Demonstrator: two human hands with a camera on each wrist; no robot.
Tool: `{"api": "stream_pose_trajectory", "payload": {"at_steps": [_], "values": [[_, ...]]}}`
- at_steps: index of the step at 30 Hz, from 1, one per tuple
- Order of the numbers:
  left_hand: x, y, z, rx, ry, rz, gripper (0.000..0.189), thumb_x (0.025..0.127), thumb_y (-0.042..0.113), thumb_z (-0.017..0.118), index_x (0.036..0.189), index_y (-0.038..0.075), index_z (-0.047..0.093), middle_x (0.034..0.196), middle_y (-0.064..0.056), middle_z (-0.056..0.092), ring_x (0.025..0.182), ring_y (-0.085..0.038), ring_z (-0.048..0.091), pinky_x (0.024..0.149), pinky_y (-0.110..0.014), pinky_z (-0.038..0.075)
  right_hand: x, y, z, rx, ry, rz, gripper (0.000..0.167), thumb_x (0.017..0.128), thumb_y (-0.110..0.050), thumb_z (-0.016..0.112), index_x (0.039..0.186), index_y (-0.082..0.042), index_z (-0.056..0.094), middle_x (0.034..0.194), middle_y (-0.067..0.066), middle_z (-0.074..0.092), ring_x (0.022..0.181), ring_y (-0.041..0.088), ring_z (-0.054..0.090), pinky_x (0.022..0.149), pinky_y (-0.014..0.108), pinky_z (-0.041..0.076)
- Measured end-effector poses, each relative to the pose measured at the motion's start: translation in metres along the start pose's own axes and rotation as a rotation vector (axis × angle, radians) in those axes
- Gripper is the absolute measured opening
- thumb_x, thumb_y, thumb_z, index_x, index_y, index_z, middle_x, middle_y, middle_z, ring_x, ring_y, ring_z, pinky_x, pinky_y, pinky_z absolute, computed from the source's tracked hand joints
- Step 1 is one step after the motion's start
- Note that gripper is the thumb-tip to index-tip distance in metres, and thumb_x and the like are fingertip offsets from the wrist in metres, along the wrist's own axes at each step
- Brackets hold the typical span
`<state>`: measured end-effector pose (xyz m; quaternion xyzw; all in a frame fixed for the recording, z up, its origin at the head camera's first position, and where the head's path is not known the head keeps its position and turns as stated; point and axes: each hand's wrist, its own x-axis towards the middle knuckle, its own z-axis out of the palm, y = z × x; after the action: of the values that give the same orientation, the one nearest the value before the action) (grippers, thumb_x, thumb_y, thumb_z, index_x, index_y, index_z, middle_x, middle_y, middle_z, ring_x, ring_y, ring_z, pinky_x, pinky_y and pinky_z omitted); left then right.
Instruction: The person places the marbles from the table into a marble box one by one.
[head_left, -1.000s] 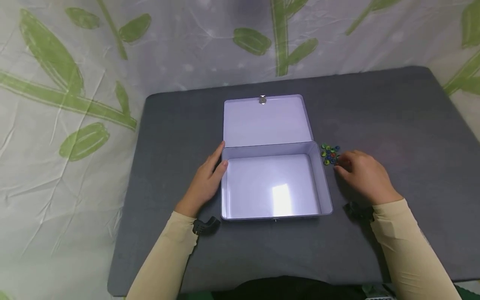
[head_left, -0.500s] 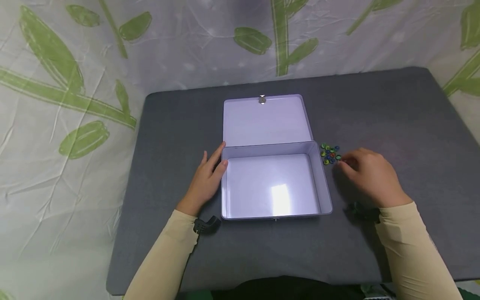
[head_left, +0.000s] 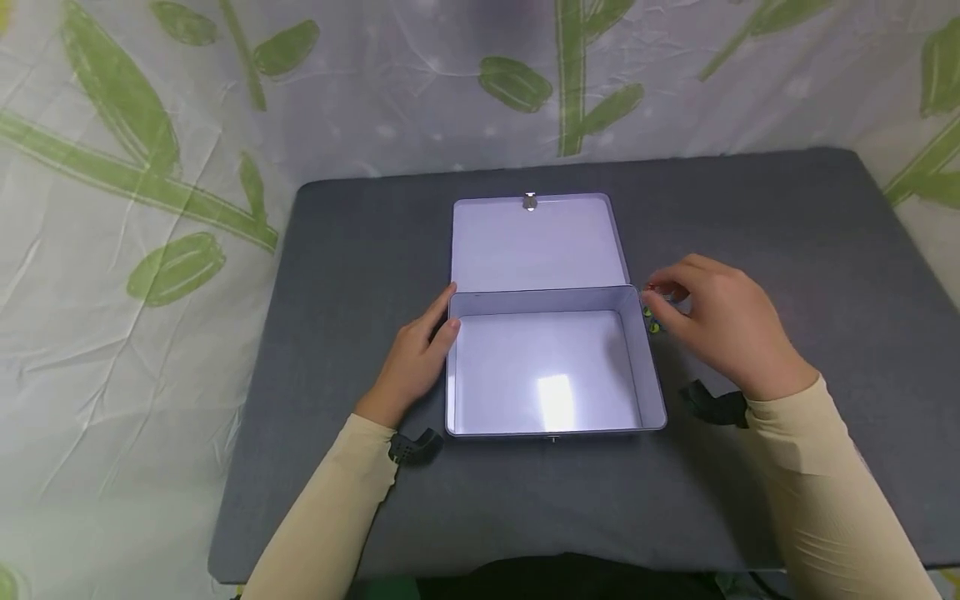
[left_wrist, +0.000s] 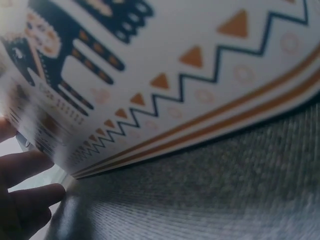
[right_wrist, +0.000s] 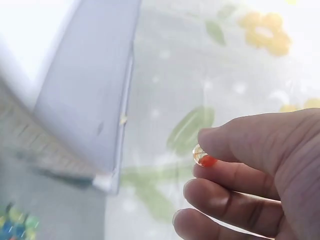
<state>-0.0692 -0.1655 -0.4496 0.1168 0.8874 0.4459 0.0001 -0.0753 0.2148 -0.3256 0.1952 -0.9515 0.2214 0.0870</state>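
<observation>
A shallow tin box (head_left: 543, 367) lies with its pale inside facing up. Its hinged lid (head_left: 536, 242) is folded back, and a small metal clasp (head_left: 530, 202) sits at the lid's far edge. My left hand (head_left: 408, 362) rests along the box's left wall, fingers straight and thumb at the rim. Thumb and forefinger of my right hand (head_left: 723, 321) pinch a clear glass marble with orange-red in it (right_wrist: 204, 156), near the box's right back corner. Below that hand lie several green, yellow and blue marbles (right_wrist: 17, 225), partly hidden from the head view.
Underneath is a dark grey table (head_left: 360, 242) with rounded corners. A pale curtain with green leaves (head_left: 420, 92) hangs behind it. The box's outer wall (left_wrist: 170, 95) carries a navy and orange pattern. Each wrist wears a black camera mount (head_left: 415, 447).
My right hand has taken the orange-red marble from the pile and moved up and left towards the box with it. The left hand has stayed at the box's side.
</observation>
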Motion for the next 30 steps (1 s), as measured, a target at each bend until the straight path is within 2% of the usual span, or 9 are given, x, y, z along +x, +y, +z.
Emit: {"api": "stream_pose_trajectory", "payload": {"at_steps": [11,15,19,30], "values": [[0.003,0.004,0.007,-0.004,0.016,-0.018,0.06,0.11,0.055,0.04,0.165,0.03,0.037,0.162,-0.008,0.047,0.148,-0.03,0.047,0.119,-0.054,0.038,0.037,-0.031,0.014,0.026,-0.063,-0.113,0.009,0.096,-0.012,0.074,0.101,-0.007,0.08,0.092,0.006,0.071,0.085,0.025,0.068,0.072,0.044,0.055],[0.004,0.004,0.01,-0.004,0.018,-0.019,0.059,0.11,0.054,0.04,0.165,0.03,0.038,0.162,-0.007,0.047,0.148,-0.029,0.046,0.12,-0.053,0.038,0.047,-0.04,0.025,0.043,-0.119,-0.138,0.011,0.097,-0.013,0.073,0.103,-0.008,0.079,0.095,0.004,0.073,0.088,0.024,0.069,0.074,0.043,0.056],[0.005,0.003,0.012,-0.007,0.019,-0.02,0.058,0.11,0.05,0.041,0.165,0.031,0.038,0.162,-0.006,0.047,0.148,-0.029,0.046,0.12,-0.053,0.037,0.056,-0.05,0.037,0.056,-0.174,-0.158,0.012,0.098,-0.016,0.072,0.104,-0.008,0.079,0.094,0.003,0.072,0.088,0.022,0.069,0.073,0.04,0.056],[0.007,0.001,0.015,0.003,0.028,-0.021,0.056,0.11,0.047,0.042,0.164,0.032,0.039,0.161,-0.003,0.049,0.147,-0.027,0.049,0.119,-0.053,0.038,0.074,-0.071,0.063,0.107,-0.25,-0.217,0.013,0.097,-0.015,0.074,0.104,-0.006,0.079,0.09,0.003,0.073,0.079,0.019,0.065,0.07,0.037,0.054]]}}
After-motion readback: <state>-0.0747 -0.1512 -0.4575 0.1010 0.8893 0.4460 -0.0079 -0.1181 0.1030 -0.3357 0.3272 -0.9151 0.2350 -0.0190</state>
